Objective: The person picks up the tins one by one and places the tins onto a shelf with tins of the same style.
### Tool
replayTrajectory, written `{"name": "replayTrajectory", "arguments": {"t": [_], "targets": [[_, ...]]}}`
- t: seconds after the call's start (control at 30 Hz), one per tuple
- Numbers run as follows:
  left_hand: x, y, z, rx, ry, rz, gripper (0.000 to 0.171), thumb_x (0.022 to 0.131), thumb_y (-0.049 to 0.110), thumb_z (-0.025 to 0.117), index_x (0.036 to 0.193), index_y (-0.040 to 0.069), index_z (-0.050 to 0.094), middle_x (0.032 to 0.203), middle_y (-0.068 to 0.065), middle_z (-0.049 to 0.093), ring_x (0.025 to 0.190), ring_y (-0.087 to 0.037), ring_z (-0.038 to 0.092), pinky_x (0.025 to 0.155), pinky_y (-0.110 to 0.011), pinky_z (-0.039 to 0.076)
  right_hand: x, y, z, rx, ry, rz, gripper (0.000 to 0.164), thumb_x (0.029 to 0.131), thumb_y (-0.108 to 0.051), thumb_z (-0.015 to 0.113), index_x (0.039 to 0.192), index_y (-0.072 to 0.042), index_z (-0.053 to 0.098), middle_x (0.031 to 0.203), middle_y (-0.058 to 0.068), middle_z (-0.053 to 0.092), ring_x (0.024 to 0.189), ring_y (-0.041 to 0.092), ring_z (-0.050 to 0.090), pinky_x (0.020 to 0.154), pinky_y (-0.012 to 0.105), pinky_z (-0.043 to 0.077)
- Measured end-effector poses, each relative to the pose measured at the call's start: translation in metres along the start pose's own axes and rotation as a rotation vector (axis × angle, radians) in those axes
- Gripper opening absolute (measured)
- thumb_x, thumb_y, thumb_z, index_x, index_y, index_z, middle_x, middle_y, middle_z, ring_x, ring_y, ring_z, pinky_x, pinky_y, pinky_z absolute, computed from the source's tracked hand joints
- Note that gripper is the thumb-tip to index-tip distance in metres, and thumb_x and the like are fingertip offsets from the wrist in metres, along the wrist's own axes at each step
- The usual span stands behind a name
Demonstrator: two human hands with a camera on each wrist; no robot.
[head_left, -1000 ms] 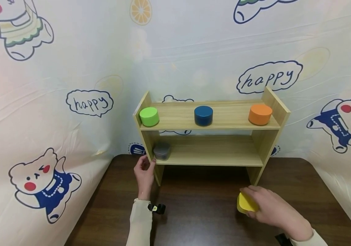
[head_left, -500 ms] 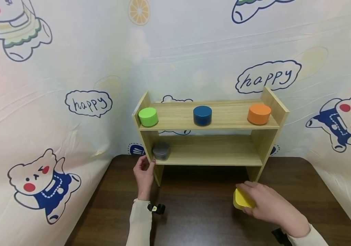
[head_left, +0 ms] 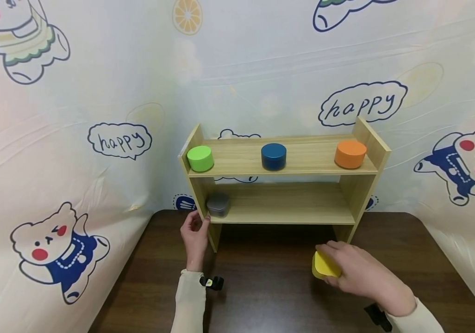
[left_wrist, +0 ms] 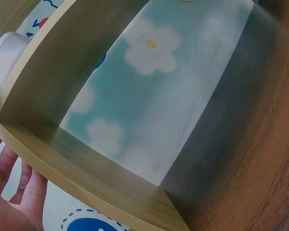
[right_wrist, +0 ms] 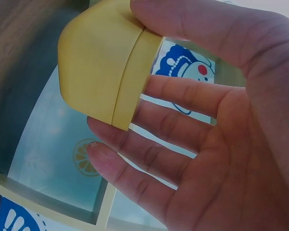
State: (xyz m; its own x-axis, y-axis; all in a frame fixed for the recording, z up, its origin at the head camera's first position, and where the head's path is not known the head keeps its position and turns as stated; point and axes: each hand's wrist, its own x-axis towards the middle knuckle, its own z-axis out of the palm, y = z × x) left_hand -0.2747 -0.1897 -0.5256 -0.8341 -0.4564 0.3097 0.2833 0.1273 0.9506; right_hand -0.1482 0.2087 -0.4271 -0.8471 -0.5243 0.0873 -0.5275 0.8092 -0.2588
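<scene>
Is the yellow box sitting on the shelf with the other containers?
No, the right hand is holding the yellow box in front of the wooden shelf.

Left forearm (head_left: 189,300): cream-sleeved, reaching almost straight ahead.
Left wrist (head_left: 195,264): bare just past the cuff, nearly in line with the arm.
Left hand (head_left: 195,233): farther forward than the other, gripping with thumb and forefinger bowed, a gap showing between them.
Left fingers (left_wrist: 34,192): slightly apart, across from the thumb.
Right forearm (head_left: 416,319): slanting in from the near right, cream-sleeved too.
Right wrist (head_left: 400,300): bare above the cuff.
Right hand (head_left: 352,270): back upward, angled forward and inward, gripping between thumb and fingers.
Right thumb (right_wrist: 183,19): stretched opposite the fingers.
Right fingers (right_wrist: 149,154): gently bent, narrow gaps between them.
</scene>
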Motion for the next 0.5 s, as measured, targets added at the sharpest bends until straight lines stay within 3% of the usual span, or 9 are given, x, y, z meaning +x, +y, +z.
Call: {"name": "replayTrajectory", "arguments": {"t": [0.13,0.27,0.4,0.5], "targets": [[0.0,0.003,0.0,0.007,-0.009,-0.005,0.026,0.094,0.002,0.071,0.119,-0.004,0.07,0.11,-0.015,0.071,0.096,-0.014,0.064,0.083,-0.023,0.053,0.002,-0.001,-0.002,-0.008,0.004,-0.001,0.058,0.077,-0.026,0.09,0.127,-0.008,0.068,0.103,-0.007,0.065,0.079,0.005,0.054,0.065,0.03,0.049],[-0.004,0.017,-0.001,0.003,-0.033,-0.006,0.026,0.094,0.002,0.071,0.119,-0.007,0.069,0.11,-0.019,0.07,0.097,-0.015,0.064,0.082,-0.022,0.054,0.004,-0.003,-0.003,-0.014,0.008,0.0,0.057,0.076,-0.026,0.09,0.127,-0.008,0.068,0.104,-0.006,0.065,0.08,0.006,0.054,0.066,0.03,0.049],[-0.009,0.032,-0.002,0.004,-0.036,-0.004,0.026,0.094,0.003,0.072,0.118,-0.007,0.07,0.108,-0.014,0.071,0.095,-0.012,0.064,0.082,-0.023,0.054,0.006,-0.005,-0.004,-0.011,0.009,0.0,0.057,0.077,-0.027,0.089,0.127,-0.008,0.068,0.104,-0.006,0.065,0.081,0.006,0.054,0.066,0.031,0.049],[-0.011,0.035,-0.001,-0.002,-0.026,-0.006,0.025,0.094,0.003,0.072,0.117,-0.006,0.07,0.105,-0.01,0.071,0.094,-0.011,0.064,0.082,-0.024,0.054,0.008,-0.007,-0.006,-0.007,0.008,0.0,0.057,0.077,-0.027,0.089,0.127,-0.009,0.068,0.104,-0.006,0.065,0.082,0.006,0.054,0.067,0.031,0.05]]}}
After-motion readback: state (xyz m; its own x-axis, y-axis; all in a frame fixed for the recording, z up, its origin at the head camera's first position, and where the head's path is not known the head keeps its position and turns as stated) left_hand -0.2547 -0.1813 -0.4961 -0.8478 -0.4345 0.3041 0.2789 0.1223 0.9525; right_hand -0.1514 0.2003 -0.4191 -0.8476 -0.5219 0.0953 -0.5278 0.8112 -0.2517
